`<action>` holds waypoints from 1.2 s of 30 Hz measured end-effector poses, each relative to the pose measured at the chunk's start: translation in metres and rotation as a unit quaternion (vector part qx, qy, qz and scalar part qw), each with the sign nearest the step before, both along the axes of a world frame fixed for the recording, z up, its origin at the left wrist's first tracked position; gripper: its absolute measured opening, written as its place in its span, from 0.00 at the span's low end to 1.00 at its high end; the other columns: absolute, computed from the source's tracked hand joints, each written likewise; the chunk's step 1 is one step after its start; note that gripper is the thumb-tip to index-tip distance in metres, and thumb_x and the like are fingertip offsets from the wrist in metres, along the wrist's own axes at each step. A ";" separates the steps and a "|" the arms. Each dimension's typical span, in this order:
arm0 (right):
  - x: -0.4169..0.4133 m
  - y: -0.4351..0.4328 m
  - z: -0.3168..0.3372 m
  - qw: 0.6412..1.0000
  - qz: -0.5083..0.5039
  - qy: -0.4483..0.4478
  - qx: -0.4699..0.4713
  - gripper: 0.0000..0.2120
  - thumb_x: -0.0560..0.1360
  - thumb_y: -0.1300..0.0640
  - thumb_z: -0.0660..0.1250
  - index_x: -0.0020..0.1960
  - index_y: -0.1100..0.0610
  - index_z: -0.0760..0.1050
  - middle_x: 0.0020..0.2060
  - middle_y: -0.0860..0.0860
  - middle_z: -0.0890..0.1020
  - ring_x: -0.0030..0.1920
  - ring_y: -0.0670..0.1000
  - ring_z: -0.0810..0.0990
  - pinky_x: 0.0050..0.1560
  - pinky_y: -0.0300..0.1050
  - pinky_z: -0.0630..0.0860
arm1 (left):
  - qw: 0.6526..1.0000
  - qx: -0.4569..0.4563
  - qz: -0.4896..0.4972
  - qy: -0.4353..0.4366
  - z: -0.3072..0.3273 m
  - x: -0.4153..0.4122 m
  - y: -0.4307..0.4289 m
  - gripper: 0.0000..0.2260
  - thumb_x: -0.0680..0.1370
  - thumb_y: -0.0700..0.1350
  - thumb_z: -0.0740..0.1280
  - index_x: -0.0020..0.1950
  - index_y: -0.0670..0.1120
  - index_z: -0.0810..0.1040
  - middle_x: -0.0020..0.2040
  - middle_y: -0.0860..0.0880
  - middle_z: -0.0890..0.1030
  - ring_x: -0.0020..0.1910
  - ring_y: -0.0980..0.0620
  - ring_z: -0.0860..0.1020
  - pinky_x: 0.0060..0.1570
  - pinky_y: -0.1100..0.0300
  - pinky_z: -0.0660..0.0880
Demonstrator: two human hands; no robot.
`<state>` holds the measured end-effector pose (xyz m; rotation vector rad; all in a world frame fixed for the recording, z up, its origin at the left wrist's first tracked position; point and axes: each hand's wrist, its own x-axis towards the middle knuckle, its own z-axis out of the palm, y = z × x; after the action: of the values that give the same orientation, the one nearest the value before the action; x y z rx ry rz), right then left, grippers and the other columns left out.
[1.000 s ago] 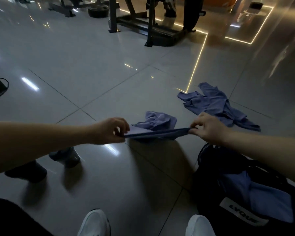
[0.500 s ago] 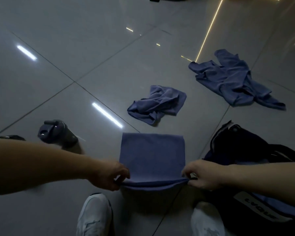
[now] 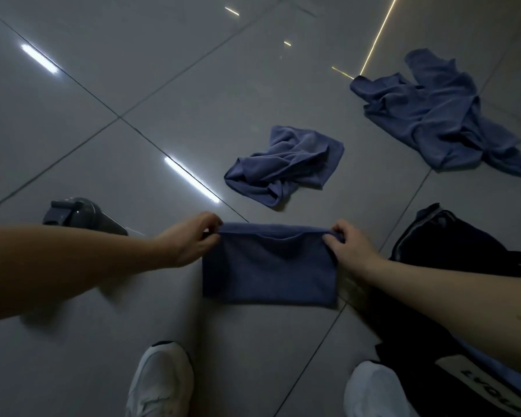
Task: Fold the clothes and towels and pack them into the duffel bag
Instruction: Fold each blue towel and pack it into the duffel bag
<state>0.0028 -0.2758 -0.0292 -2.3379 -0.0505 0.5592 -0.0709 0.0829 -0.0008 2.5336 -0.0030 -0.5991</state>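
Observation:
A blue towel (image 3: 268, 269) lies folded in a flat rectangle on the grey tile floor in front of my feet. My left hand (image 3: 190, 239) pinches its far left corner and my right hand (image 3: 348, 245) pinches its far right corner, both at the far edge. A second blue towel (image 3: 283, 164) lies crumpled just beyond. A blue shirt (image 3: 433, 112) lies spread and rumpled at the far right. The black duffel bag (image 3: 451, 251) stands open at my right, partly hidden by my right forearm, with blue fabric inside.
A grey water bottle (image 3: 79, 215) lies on the floor to the left, partly behind my left forearm. My two white shoes (image 3: 160, 380) are at the bottom edge. A lit strip (image 3: 376, 34) runs across the floor at the top right.
Both hands carried the near edge of the towel away from me onto the far edge, halving it. One second ago the towel hung stretched in the air between my hands.

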 end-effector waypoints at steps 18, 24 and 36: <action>0.000 0.025 -0.020 0.989 -0.070 -0.069 -0.114 0.20 0.79 0.56 0.64 0.69 0.60 0.68 0.64 0.57 0.72 0.65 0.59 0.70 0.65 0.53 0.68 | 0.971 0.010 0.229 -0.073 -0.066 0.026 -0.028 0.05 0.81 0.42 0.62 0.55 0.45 0.76 0.56 0.44 0.76 0.52 0.41 0.77 0.53 0.49 0.74; -0.071 0.019 -0.039 0.894 0.328 -0.206 -0.226 0.37 0.76 0.43 0.62 0.80 0.59 0.58 0.80 0.60 0.56 0.79 0.63 0.54 0.76 0.61 0.59 | 0.978 0.104 0.115 -0.136 -0.052 -0.013 -0.080 0.20 0.80 0.46 0.61 0.72 0.47 0.69 0.77 0.46 0.62 0.73 0.43 0.62 0.72 0.47 0.57; -0.080 -0.018 -0.055 0.846 0.464 -0.068 -0.254 0.46 0.71 0.28 0.41 0.77 0.52 0.26 0.75 0.52 0.25 0.75 0.50 0.23 0.76 0.50 0.30 | 0.976 0.189 -0.014 -0.107 -0.108 -0.057 -0.080 0.35 0.80 0.67 0.44 0.82 0.49 0.41 0.81 0.48 0.39 0.78 0.54 0.31 0.77 0.53 0.34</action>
<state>-0.0775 -0.2942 -0.0839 -2.7640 -1.2996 0.9412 -0.1276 0.0027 -0.1084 2.9625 -0.0004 -0.3596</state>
